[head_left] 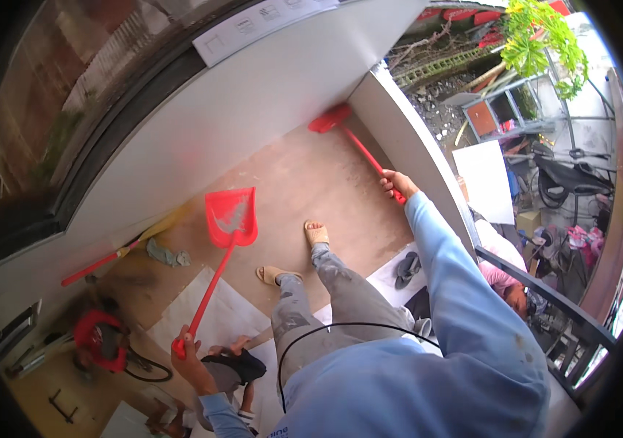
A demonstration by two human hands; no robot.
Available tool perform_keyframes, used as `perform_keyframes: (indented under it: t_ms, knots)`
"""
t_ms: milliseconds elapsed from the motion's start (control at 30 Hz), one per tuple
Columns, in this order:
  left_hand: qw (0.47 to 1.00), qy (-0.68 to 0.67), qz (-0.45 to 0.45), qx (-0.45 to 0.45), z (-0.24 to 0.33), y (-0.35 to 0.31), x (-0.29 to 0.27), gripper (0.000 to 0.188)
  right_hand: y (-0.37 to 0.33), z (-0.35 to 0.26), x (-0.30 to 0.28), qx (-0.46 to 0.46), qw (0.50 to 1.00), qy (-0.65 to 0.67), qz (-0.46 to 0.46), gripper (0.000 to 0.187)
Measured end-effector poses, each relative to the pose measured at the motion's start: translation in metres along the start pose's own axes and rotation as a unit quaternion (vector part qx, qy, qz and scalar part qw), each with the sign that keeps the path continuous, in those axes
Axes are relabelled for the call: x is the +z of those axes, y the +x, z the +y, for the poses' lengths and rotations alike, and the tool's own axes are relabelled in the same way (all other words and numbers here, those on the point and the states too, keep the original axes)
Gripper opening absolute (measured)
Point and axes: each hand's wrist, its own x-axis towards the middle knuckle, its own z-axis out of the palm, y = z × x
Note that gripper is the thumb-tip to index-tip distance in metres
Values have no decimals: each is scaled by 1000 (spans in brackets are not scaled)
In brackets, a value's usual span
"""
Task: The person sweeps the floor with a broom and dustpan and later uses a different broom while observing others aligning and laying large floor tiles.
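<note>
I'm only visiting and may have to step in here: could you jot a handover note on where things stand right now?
Left hand: closed round the end of the red dustpan's long handle; the dustpan has its scoop on the brown floor, mouth toward the wall.
Right hand: gripping the red broom's handle; the broom has its head in the far corner where the white wall meets the low parapet.
Done: some pale dust shows in the scoop.
Left: broom head and dustpan are well apart. A second red-handled tool lies by the wall beside a grey rag.
</note>
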Motion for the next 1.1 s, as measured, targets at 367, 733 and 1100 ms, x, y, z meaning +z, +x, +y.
perform_keyframes:
  t_ms: [367,733,1100]
  knots:
    - [1000,19,-14,11,27,3,31,46,-37,5,-8,-39,997,42,-50,21]
    - [993,74,-80,38,72,11,76,45,-95,200,-108,28,948,316,-9,20]
    - [983,70,-158,63,67,51,77,43,-223,254,-58,-1,977,169,128,22]
